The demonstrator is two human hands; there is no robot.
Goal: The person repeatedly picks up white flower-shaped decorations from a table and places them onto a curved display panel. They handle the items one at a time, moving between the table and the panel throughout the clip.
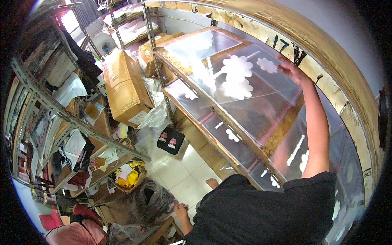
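Note:
My right arm stretches up over a rack shelf, and my right hand point(292, 71) is at the far edge of a clear, shiny sheet point(261, 110). Its fingers are apart and hold nothing I can see. White flower-shaped patches point(237, 71) show on the sheet, with a smaller white flower shape point(267, 65) beside my fingertips. Low down, my left hand point(181, 210) hangs with loosely bent fingers, seemingly holding nothing. It is close to crumpled clear plastic point(153, 200) with dark things under it; whether it touches the plastic I cannot tell.
A wooden upper shelf edge point(326, 81) curves above my right arm. More sheets lie on the lower shelf point(212, 122). A taped cardboard box point(126, 87), folded black cloth point(170, 141) and a box with yellow cloth point(130, 176) stand left. A metal rack point(61, 108) holds papers.

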